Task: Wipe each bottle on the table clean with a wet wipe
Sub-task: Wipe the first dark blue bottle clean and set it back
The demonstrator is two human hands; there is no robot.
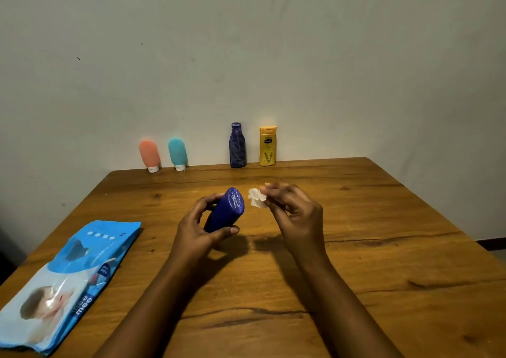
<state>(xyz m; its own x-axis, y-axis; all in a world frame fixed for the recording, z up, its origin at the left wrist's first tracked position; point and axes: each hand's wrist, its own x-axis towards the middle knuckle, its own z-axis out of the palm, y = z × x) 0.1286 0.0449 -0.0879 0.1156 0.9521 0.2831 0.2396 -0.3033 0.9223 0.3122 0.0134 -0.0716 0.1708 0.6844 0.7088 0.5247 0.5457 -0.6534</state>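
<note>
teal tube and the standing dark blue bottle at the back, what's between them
Nothing stands there. In the head view, the stretch between the teal tube and the standing dark blue bottle is bare table.

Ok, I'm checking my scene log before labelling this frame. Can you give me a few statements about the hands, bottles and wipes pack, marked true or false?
The left hand grips a blue bottle. True.
The right hand pinches a white wipe. True.
The wipes pack lies right of the hands. False: it lies on the left.
The yellow bottle lies on its side. False: it stands upright.
The coral tube and teal tube stand cap-down. True.
</note>
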